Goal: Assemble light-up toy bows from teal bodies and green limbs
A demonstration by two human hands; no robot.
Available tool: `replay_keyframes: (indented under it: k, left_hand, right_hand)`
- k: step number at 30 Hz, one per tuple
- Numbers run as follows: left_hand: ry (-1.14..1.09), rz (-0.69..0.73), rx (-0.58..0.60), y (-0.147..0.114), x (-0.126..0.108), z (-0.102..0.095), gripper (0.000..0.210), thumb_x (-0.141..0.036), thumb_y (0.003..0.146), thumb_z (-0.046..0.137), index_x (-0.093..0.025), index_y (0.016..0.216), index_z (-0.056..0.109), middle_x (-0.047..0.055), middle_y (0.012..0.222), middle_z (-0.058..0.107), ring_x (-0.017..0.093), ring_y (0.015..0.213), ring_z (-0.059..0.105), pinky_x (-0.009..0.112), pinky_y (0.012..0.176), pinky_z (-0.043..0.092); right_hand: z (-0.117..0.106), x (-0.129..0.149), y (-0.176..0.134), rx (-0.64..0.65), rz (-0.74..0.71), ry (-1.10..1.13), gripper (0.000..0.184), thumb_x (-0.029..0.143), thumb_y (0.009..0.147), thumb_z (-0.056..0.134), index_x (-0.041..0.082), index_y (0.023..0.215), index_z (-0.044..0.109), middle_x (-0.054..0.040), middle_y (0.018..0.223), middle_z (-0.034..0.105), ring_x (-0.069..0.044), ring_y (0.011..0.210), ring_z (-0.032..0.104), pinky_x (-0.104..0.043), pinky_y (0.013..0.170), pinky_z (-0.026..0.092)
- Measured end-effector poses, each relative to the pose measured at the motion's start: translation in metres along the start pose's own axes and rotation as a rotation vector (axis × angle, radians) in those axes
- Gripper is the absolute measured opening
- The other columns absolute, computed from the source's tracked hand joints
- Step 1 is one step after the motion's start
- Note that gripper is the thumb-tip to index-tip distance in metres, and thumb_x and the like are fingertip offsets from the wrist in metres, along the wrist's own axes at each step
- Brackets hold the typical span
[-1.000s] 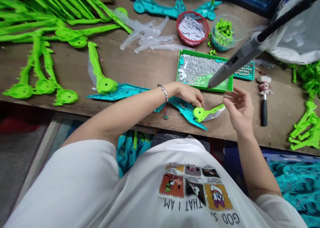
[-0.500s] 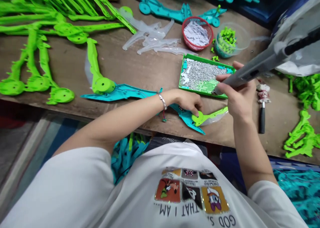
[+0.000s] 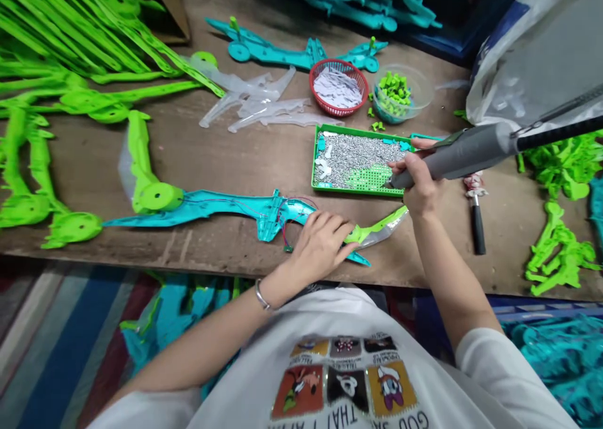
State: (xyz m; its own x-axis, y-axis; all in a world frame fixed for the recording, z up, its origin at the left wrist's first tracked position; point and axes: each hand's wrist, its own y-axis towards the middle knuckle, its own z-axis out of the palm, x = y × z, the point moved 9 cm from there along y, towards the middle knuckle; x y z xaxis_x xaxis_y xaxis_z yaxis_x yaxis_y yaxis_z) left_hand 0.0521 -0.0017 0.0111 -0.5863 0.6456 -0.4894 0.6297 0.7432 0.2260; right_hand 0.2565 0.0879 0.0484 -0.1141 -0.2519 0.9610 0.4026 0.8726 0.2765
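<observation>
My left hand (image 3: 320,244) rests over the right end of a teal bow-shaped plastic part (image 3: 211,206), thumb and fingers closed around its edge and the round end of a green arm piece (image 3: 377,229). The hand partly hides that joint. Thin wires run along the teal part to a small circuit board (image 3: 288,249). At the part's left end sits another green arm piece (image 3: 157,196). In my right hand (image 3: 421,181) is a grey electric screwdriver (image 3: 464,152), its tip down at the green tray (image 3: 358,189) of small screws.
Behind the tray stand a red basket (image 3: 339,110) of white pieces and a clear bowl (image 3: 421,93) of green pieces. A black-handled hammer (image 3: 478,228) lies right. Green parts (image 3: 117,33) pile up left; translucent pieces (image 3: 264,105) and a second teal part (image 3: 282,55) lie farther back.
My left hand has drawn back toward me and now lies flatter over the part's right end. The screwdriver is lower and more level, its tip still at the tray. The view has shifted.
</observation>
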Motion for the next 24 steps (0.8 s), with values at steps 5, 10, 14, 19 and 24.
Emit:
replay_keyframes:
  k: [5, 10, 14, 19, 24]
  left_hand:
    - [-0.129, -0.057, -0.092, -0.009, 0.005, 0.006, 0.037, -0.046, 0.096, 0.068, -0.023, 0.125, 0.069, 0.01, 0.124, 0.075, 0.027, 0.114, 0.068, 0.052, 0.115, 0.041]
    - [-0.173, -0.09, -0.097, -0.008, 0.007, 0.007, 0.038, -0.045, 0.095, 0.07, -0.024, 0.127, 0.067, 0.01, 0.125, 0.076, 0.027, 0.117, 0.069, 0.054, 0.118, 0.039]
    - [-0.159, -0.12, -0.089, -0.008, 0.006, 0.009, 0.039, -0.042, 0.094, 0.069, -0.024, 0.128, 0.066, 0.01, 0.123, 0.076, 0.028, 0.116, 0.069, 0.055, 0.119, 0.038]
    - [-0.138, -0.13, -0.077, -0.007, 0.005, 0.011, 0.042, -0.043, 0.092, 0.068, -0.023, 0.129, 0.065, 0.011, 0.12, 0.075, 0.03, 0.115, 0.068, 0.056, 0.119, 0.037]
    - [-0.122, -0.12, -0.086, -0.007, 0.006, 0.012, 0.044, -0.047, 0.091, 0.069, -0.02, 0.127, 0.065, 0.011, 0.122, 0.074, 0.031, 0.115, 0.066, 0.055, 0.117, 0.037]
  right_hand:
    - [0.01, -0.009, -0.003, 0.012, -0.023, -0.044, 0.046, 0.064, 0.081, 0.071, 0.027, 0.105, 0.063, 0.0042, 0.068, 0.061, -0.017, 0.063, 0.07, -0.036, 0.071, 0.062]
    - [0.01, -0.02, -0.002, -0.012, 0.007, -0.092, 0.047, 0.065, 0.08, 0.069, 0.026, 0.103, 0.061, 0.0041, 0.065, 0.06, -0.018, 0.06, 0.067, -0.037, 0.07, 0.06]
    - [0.01, -0.02, -0.001, -0.021, -0.014, -0.059, 0.045, 0.063, 0.079, 0.072, 0.026, 0.101, 0.061, 0.0047, 0.063, 0.06, -0.017, 0.057, 0.064, -0.037, 0.067, 0.059]
    - [0.015, -0.022, 0.001, 0.002, -0.007, -0.101, 0.042, 0.065, 0.081, 0.068, 0.027, 0.096, 0.059, 0.0053, 0.062, 0.057, -0.016, 0.054, 0.062, -0.035, 0.062, 0.057]
    - [0.017, -0.012, 0.006, 0.023, -0.03, -0.091, 0.042, 0.064, 0.081, 0.07, 0.026, 0.094, 0.061, 0.0053, 0.061, 0.056, -0.015, 0.053, 0.06, -0.033, 0.06, 0.054]
